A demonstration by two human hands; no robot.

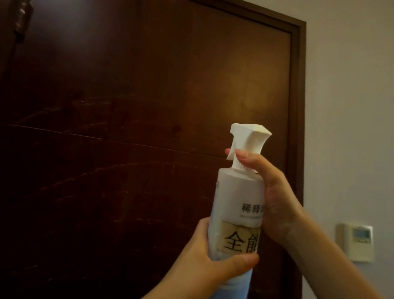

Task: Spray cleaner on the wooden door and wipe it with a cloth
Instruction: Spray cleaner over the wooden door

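A dark brown wooden door (129,80) fills most of the view, with faint curved streaks across its middle. In front of it a white spray bottle (240,198) with a white trigger head and a yellow label is held upright, nozzle pointing left at the door. My left hand (209,258) wraps the bottle's lower body. My right hand (269,195) grips the neck, with a finger over the trigger. No cloth is in view.
The dark door frame (299,109) runs down the right side, with a hinge (22,18) at the upper left. On the pale wall to the right is a small wall control panel (356,241).
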